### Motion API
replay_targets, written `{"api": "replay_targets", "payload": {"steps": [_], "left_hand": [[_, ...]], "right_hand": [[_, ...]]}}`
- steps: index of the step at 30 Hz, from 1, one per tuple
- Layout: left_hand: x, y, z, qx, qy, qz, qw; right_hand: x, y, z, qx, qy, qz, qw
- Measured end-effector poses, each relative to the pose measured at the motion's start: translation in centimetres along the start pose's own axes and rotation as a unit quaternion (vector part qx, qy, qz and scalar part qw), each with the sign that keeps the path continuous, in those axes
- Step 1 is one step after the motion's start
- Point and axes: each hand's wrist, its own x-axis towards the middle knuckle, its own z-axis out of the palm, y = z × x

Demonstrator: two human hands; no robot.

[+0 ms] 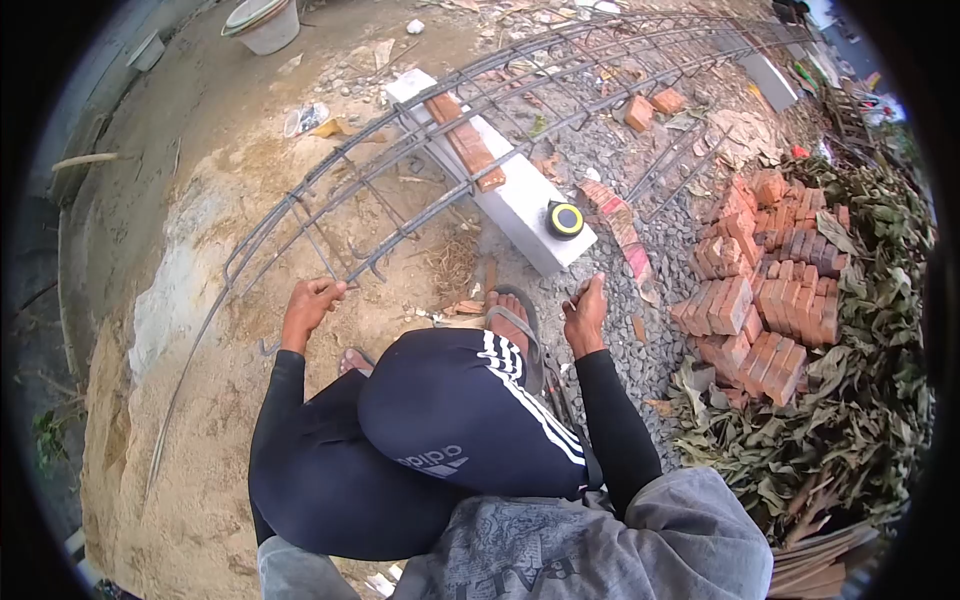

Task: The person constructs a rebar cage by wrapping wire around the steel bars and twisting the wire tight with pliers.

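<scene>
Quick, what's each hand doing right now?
Left hand: fingers bent at rebar cage; grip unclear.
Right hand: fingers partly curled; can't tell if holding anything.

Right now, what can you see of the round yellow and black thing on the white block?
The round thing has a bright yellow ring around a dark middle, with a black case outside. It may be a tape measure, perhaps plastic. It sits near one end of the white block, which seems all that touches it. I see no tape out.

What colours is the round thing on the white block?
The round thing is black with a yellow ring, seen best in the head view.
</scene>
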Motion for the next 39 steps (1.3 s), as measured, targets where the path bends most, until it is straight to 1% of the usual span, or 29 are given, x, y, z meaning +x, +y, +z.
{"api": "replay_targets", "payload": {"steps": [1, 2, 3, 4, 5, 7, 8, 10, 13, 16, 19, 20, 22, 23, 24, 25, 27, 30, 31, 33, 36, 37, 38, 39], "left_hand": [[-0.3, -0.5, 0.0, -0.008, 0.009, 0.017, 1.000], [0.2, -1.2, 0.3, -0.021, 0.021, 0.048, 0.998], [1.7, -3.6, 0.6, -0.015, 0.019, 0.049, 0.999], [1.7, -2.9, 0.6, -0.023, 0.017, 0.048, 0.998], [1.9, -3.1, 0.7, -0.034, 0.019, 0.066, 0.997], [0.9, -2.2, 0.7, -0.055, 0.021, 0.036, 0.998], [1.1, -2.0, 0.8, -0.073, 0.019, 0.029, 0.997], [1.3, -2.3, 1.0, -0.082, 0.029, 0.043, 0.995], [0.9, -2.4, 0.9, -0.079, 0.035, 0.035, 0.996], [1.6, -3.2, 1.1, -0.082, 0.023, 0.033, 0.996], [1.8, -3.4, 1.2, -0.102, 0.026, 0.038, 0.994], [1.6, -3.0, 1.1, -0.096, 0.022, 0.035, 0.995], [1.4, -2.7, 1.0, -0.090, 0.020, 0.036, 0.995], [1.6, -2.9, 1.0, -0.090, 0.023, 0.039, 0.995], [1.6, -3.2, 1.1, -0.089, 0.024, 0.039, 0.995], [1.6, -3.3, 1.2, -0.083, 0.028, 0.038, 0.995], [1.8, -3.5, 1.2, -0.069, 0.033, 0.039, 0.996], [1.3, -2.6, 1.1, -0.067, 0.033, 0.026, 0.997], [1.3, -2.6, 1.0, -0.067, 0.032, 0.027, 0.997], [1.3, -2.7, 1.1, -0.068, 0.031, 0.028, 0.997], [1.5, -3.0, 1.3, -0.080, 0.041, 0.020, 0.996], [1.5, -3.1, 1.3, -0.082, 0.038, 0.020, 0.996], [1.5, -3.2, 1.3, -0.084, 0.034, 0.021, 0.996], [1.7, -3.3, 1.2, -0.087, 0.034, 0.023, 0.995]], "right_hand": [[-0.3, -0.1, 0.5, -0.031, 0.015, -0.031, 0.999], [-0.7, -0.5, 0.8, -0.006, 0.000, -0.033, 0.999], [-1.1, -1.0, 1.2, 0.020, -0.015, -0.034, 0.999], [-1.5, -1.4, 1.6, 0.045, -0.030, -0.034, 0.998], [-0.5, -0.8, 0.8, -0.011, -0.046, -0.041, 0.998], [-1.8, -1.7, 0.8, 0.000, -0.039, 0.000, 0.999], [-1.7, -2.6, 0.9, -0.018, -0.041, -0.030, 0.999], [-1.9, -3.7, 0.4, -0.060, -0.045, -0.074, 0.994], [-3.1, -7.9, 1.9, -0.030, -0.027, -0.080, 0.996], [-1.1, -10.1, 1.0, -0.016, -0.042, -0.149, 0.988], [-1.1, -9.5, -0.4, -0.081, -0.036, -0.010, 0.996], [0.3, -6.8, -1.4, -0.133, 0.006, 0.028, 0.991], [1.5, -0.2, -3.4, -0.202, 0.027, 0.080, 0.976], [2.1, 3.0, -4.5, -0.274, 0.058, 0.047, 0.959], [-1.0, 2.3, -3.7, -0.374, 0.123, -0.013, 0.919], [-0.6, 5.4, -5.4, -0.503, 0.161, -0.179, 0.830], [-1.9, 4.6, -6.1, -0.538, 0.117, -0.115, 0.827], [-1.7, 3.7, -6.8, -0.551, 0.109, -0.283, 0.777], [-2.1, 2.8, -6.6, -0.550, 0.092, -0.237, 0.796], [-4.4, -1.2, -5.0, -0.544, 0.055, -0.141, 0.826], [-6.0, -3.8, -4.2, -0.585, 0.041, -0.209, 0.783], [-5.5, -4.3, -4.4, -0.579, 0.057, -0.336, 0.741], [-4.8, -4.8, -4.8, -0.563, 0.073, -0.457, 0.685], [-3.9, -5.3, -4.8, -0.534, 0.086, -0.572, 0.617]]}}
